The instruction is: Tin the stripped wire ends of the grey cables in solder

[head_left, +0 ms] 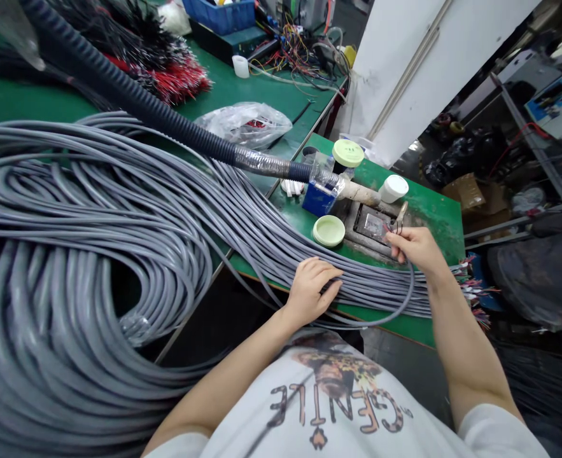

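Forward over a green bench (436, 213), a worker's right hand (415, 247) turns inward, pinching a gray cable (401, 310) near its end, which juts past the fingertips beside a metal pot (374, 224); the wire tips blur. The left hand (310, 285) lies thumb-spread on bundled cables (366, 280), palm hidden.

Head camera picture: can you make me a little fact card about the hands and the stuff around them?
Left hand: laid over a bundle of gray cables
Right hand: pinching one gray cable near its end
Cable shape: curved, bending down from the right hand
Nearby: white tub, shallow pale green dish, blue box
Above the cables: dark ridged hose
Tabletop color: green
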The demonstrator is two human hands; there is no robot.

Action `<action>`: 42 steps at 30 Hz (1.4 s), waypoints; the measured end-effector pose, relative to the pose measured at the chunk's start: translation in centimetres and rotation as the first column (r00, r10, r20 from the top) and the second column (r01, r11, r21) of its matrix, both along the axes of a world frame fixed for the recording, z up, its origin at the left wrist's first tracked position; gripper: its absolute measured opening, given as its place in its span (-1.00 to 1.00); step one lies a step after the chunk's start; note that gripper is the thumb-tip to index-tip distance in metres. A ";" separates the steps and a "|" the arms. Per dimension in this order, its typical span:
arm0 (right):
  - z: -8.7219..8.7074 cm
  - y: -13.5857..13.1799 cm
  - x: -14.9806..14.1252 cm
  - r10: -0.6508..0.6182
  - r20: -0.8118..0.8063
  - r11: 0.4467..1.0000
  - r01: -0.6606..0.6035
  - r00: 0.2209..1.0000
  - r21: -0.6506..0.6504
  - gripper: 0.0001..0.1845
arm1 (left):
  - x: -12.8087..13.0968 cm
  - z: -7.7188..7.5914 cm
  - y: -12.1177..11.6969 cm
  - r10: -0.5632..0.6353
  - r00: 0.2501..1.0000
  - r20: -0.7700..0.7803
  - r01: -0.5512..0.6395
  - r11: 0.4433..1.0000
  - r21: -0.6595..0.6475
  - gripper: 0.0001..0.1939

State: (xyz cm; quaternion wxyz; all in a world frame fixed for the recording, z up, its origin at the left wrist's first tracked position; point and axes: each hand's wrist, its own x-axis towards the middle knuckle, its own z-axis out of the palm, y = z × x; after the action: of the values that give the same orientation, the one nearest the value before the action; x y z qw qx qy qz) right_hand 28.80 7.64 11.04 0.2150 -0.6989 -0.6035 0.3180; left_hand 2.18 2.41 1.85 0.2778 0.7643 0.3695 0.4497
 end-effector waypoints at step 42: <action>-9.3 -32.7 7.2 -0.508 0.287 0.667 0.582 0.812 -0.465 -0.47 | 4.1 0.3 -2.2 -0.299 0.916 -0.269 0.353 0.918 0.181 -0.87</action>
State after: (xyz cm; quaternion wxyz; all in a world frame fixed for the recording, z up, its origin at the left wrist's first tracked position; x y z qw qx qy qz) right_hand 36.04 -25.06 1.76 0.0572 -0.8978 -0.2664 0.3459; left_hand 6.26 0.22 2.15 0.2144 0.8899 0.2130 0.3417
